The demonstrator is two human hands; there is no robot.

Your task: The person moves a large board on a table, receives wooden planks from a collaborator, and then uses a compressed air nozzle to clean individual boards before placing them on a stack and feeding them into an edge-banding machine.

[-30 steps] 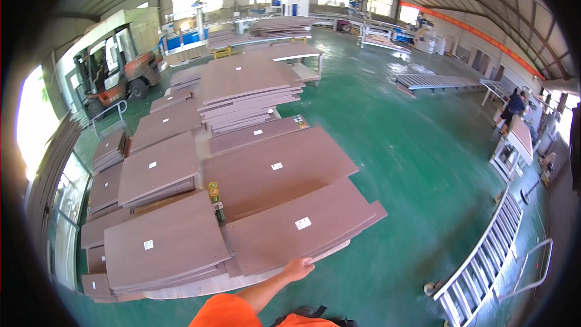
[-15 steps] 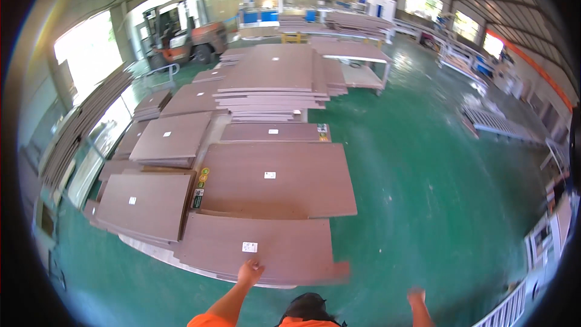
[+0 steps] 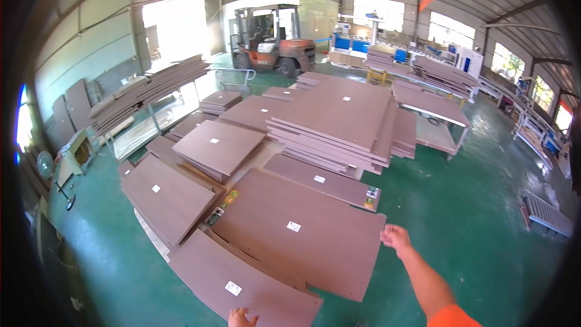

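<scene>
Head view: wide brown panel (image 3: 339, 236) taken as landmark, laid flat, white label (image 3: 293, 226) on its top face, round coloured stickers (image 3: 231, 198) at its left end. Near panel (image 3: 203, 269), same brown, is seen along the near left side of the wide panel, also labelled in white. Left hand (image 3: 242, 320) is partly cut off by the lower picture edge, on the near side of the wide panel, at the near panel's closest edge; its fingers are spread somewhat apart, nothing seen gripped, contact can't be told. Right hand (image 3: 396, 238) is held at the wide panel's right edge, close to its far right corner; its fingers are loosely curled, and whether that edge is touched or gripped can't be told. Orange sleeve (image 3: 452, 316) is shown on the right arm. Narrow panel (image 3: 302, 174) is placed just beyond the wide panel, tall stack (image 3: 339, 118) beyond that. Left stack (image 3: 163, 200) is set left of the wide panel. Forklift (image 3: 275, 48) is parked well beyond it. Green floor (image 3: 436, 224) is exposed to its right, with roller conveyor (image 3: 548, 213) placed well apart on that side.
</scene>
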